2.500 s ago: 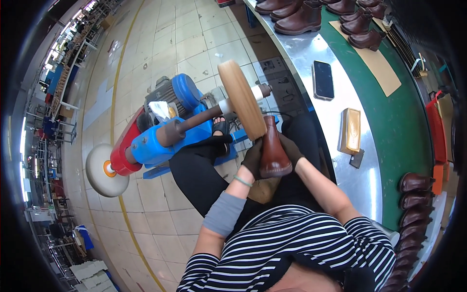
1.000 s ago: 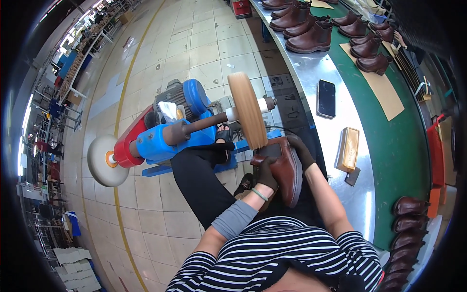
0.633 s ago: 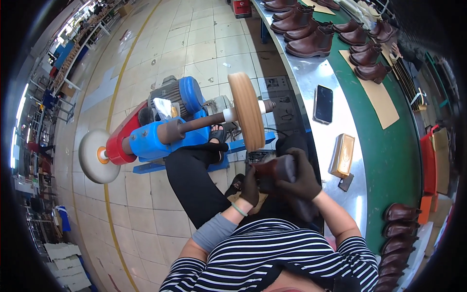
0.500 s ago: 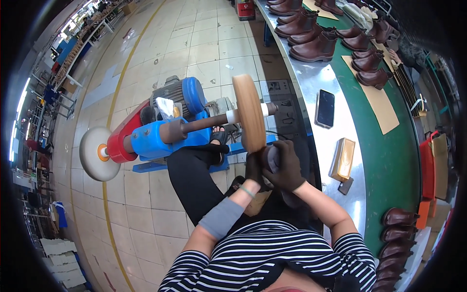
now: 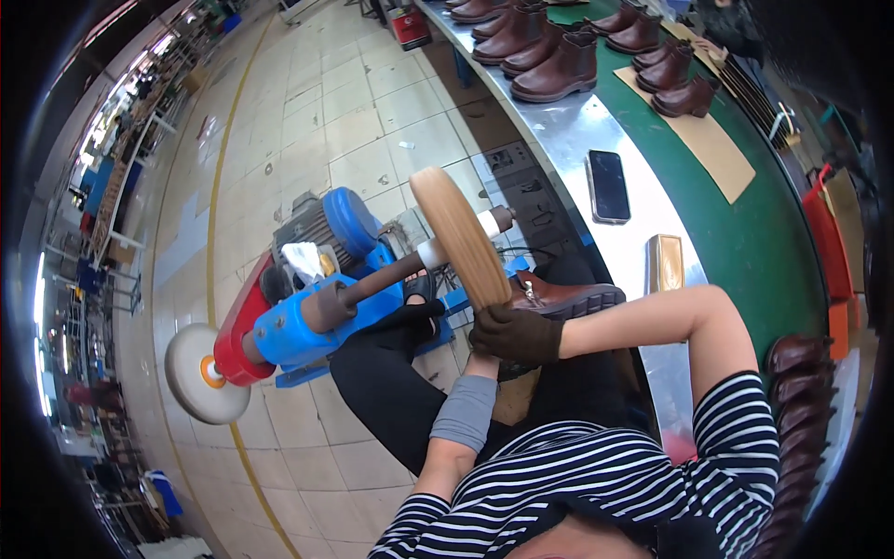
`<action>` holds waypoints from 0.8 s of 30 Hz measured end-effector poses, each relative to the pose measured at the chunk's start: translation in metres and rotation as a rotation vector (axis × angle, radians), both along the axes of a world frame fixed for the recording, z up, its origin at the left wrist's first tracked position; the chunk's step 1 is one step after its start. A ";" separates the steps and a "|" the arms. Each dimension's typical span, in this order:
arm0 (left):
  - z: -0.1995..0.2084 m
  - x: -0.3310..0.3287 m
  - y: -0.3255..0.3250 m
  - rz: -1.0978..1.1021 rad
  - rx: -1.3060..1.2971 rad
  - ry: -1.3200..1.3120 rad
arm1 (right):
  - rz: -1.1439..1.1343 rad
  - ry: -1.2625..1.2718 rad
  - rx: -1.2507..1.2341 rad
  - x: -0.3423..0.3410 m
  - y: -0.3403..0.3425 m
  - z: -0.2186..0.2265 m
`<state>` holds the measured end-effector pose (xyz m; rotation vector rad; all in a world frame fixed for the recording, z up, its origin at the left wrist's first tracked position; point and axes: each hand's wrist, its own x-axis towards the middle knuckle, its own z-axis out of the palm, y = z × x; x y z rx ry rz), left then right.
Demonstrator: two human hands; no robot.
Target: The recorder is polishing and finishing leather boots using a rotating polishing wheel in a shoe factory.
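A brown leather ankle boot [image 5: 563,297] with a metal zip pull lies sideways just right of the tan buffing wheel [image 5: 458,238], its dark treaded sole facing down and right. Its upper meets or nearly meets the wheel's lower rim; whether they touch I cannot tell. My right hand [image 5: 518,335], in a dark brown glove, is closed round the boot's shaft end, right below the wheel. Behind that glove my left hand [image 5: 481,361] is mostly hidden, with only the wrist area and a grey sleeve band showing; its fingers are out of sight.
The blue and red polishing machine [image 5: 307,312] carries a white wheel [image 5: 207,373] at its left end. On the metal-edged bench stand a phone [image 5: 609,186], a yellowish block [image 5: 666,265] and several brown boots [image 5: 556,70]. More boots [image 5: 801,401] line the right side.
The boot has turned from nearly end-on to sideways, its toe now pointing right. My right forearm has swung out to the right, nearly level. The whole view has shifted and tilted.
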<state>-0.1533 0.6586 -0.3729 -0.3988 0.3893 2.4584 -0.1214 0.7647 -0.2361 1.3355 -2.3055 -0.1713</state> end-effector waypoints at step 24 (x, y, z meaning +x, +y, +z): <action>0.041 0.054 -0.027 -0.279 -0.358 0.088 | 0.125 -0.295 -0.094 0.012 -0.007 0.023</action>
